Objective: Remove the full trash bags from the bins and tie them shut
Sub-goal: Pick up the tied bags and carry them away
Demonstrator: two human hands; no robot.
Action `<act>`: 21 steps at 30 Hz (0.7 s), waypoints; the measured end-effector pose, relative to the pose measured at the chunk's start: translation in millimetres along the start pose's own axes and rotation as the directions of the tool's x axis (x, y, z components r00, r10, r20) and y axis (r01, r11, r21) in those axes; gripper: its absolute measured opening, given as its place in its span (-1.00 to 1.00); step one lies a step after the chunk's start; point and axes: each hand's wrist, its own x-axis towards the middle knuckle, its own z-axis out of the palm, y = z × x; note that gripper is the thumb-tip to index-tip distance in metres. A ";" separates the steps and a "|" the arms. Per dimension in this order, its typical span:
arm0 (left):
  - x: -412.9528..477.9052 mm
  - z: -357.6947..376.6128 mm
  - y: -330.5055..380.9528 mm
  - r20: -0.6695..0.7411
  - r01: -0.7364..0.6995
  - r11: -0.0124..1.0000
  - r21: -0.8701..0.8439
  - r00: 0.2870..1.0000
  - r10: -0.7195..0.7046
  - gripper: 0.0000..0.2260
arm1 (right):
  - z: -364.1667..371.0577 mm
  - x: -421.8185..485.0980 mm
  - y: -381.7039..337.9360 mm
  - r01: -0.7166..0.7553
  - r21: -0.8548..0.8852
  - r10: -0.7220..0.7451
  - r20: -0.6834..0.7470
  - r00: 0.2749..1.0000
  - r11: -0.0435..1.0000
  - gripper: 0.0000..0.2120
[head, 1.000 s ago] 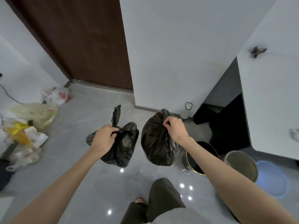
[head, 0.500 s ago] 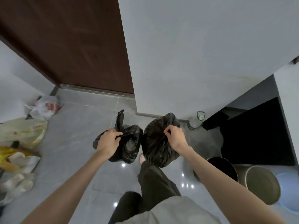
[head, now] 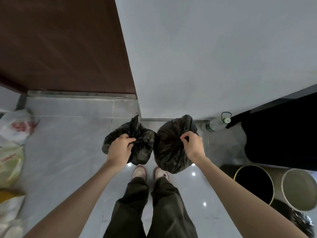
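I see left hand (head: 120, 149) squeezing the top of the small black bag (head: 145, 145) | right hand (head: 193, 145) pinching the top of the big black bag (head: 169, 150) | 2 bags hang side by side under the hands, over the shoes (head: 139, 172) | black bin (head: 253, 183), tan bin (head: 300, 191) off right

The glossy grey tiled floor (head: 68, 160) is carrying plastic shopping bags (head: 15, 127) slumping along its left edge. A clear water bottle (head: 217, 123) is sitting at the wall's foot. A dark bin (head: 253, 184) and a beige bin (head: 299, 189) are standing side by side on the right, and a person's pink shoes (head: 139, 171) are planted in the middle.
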 end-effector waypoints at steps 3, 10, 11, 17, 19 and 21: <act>30.6 29.6 -19.1 0.024 -0.009 1.000 -0.002 1.000 0.009 -0.75 | 27.5 31.5 12.9 -0.047 0.007 0.047 -0.030 0.998 0.999 -0.82; 94.9 111.7 -62.3 0.047 -0.007 1.000 0.009 0.999 0.007 -0.75 | 97.2 102.2 61.5 -0.072 0.025 0.073 -0.045 0.996 0.997 -0.83; 104.3 123.2 -67.2 0.042 -0.012 1.000 0.011 0.999 0.011 -0.75 | 106.6 113.3 69.0 -0.074 0.025 0.076 -0.050 0.996 0.997 -0.82; 152.1 182.4 -90.1 -0.011 -0.036 0.999 0.012 0.999 0.037 -0.76 | 158.1 173.2 105.5 -0.066 0.027 0.068 -0.062 0.996 0.997 -0.83; 161.5 198.3 -96.4 -0.011 -0.054 0.999 0.001 0.998 0.054 -0.76 | 174.3 188.8 115.2 -0.070 0.029 0.071 -0.057 0.996 0.997 -0.84; 167.3 212.6 -103.3 -0.007 -0.067 0.998 -0.020 0.998 0.067 -0.76 | 189.0 201.7 124.1 -0.086 0.033 0.087 -0.048 0.995 0.996 -0.83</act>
